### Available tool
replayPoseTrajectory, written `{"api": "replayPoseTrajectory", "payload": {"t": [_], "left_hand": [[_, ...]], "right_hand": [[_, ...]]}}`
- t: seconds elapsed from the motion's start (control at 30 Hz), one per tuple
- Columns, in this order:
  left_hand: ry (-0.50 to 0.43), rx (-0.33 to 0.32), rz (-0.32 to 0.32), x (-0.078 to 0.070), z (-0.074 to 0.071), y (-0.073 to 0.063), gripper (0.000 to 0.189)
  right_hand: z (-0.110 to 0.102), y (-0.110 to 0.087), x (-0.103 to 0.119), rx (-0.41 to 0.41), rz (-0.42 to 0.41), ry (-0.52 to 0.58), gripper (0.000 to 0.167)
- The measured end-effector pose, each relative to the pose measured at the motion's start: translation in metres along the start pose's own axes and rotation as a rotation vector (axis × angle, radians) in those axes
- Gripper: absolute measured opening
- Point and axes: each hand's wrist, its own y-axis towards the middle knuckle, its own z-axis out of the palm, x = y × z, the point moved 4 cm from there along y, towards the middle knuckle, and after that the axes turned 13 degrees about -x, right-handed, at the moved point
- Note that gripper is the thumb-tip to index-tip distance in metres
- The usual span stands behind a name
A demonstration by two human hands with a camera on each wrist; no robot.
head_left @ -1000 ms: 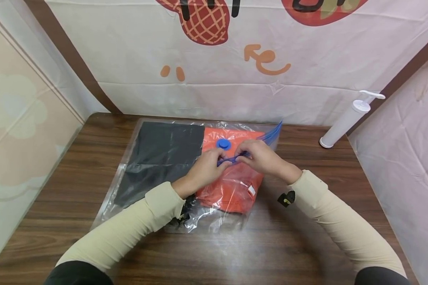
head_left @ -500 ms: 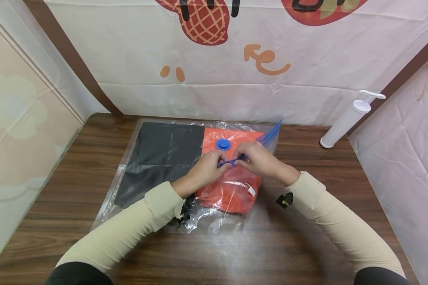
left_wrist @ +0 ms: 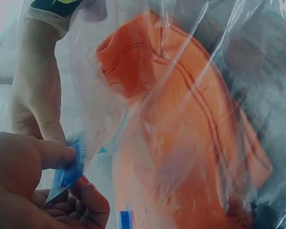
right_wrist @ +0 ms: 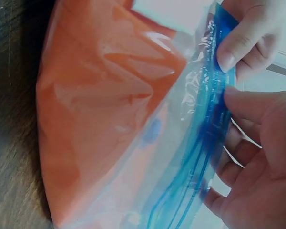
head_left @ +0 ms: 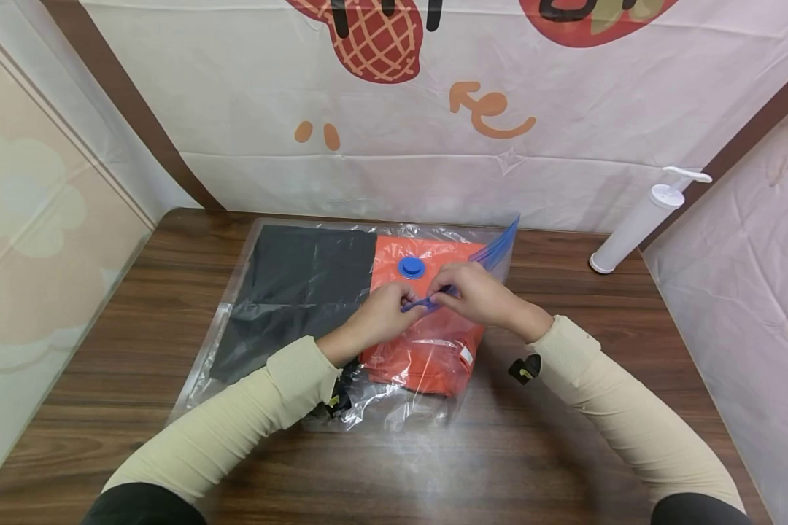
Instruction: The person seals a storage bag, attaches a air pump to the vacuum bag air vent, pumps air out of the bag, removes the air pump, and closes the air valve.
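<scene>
A clear plastic vacuum storage bag (head_left: 394, 415) lies on the table with folded dark grey cloth (head_left: 302, 284) on its left and an orange garment (head_left: 420, 357) on its right. A round blue valve (head_left: 411, 267) sits over the orange cloth. Along the bag's right end runs a blue zip seal (right_wrist: 200, 138), lifted off the table between the hands. My left hand (head_left: 389, 310) pinches the near end of this seal between thumb and fingers. Close beside it, my right hand (head_left: 476, 292) pinches the seal too, thumb on one face and fingers behind.
A white hand pump (head_left: 633, 227) stands at the table's back right corner. The wooden table (head_left: 105, 379) meets a printed cloth backdrop (head_left: 394, 175) behind, with cloth walls at both sides.
Both hands keep their pinch on the seal and shift only slightly toward the near side. The bag's raised blue corner tips up a little more. The pump stays put.
</scene>
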Motion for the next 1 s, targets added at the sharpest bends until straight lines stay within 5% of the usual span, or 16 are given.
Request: {"api": "replayPoseTrajectory", "payload": {"t": [0.67,1.0], "left_hand": [[0.026,-0.012,0.016,-0.0024,0.0019,-0.0013,0.013],[0.077,-0.130,0.070,-0.0039,0.0010,-0.0007,0.009]], "right_hand": [[0.0039,-0.0043,0.0035,0.071,-0.019,-0.098,0.005],[0.0100,-0.0087,0.0046,0.003,-0.093,-0.166,0.005]]}}
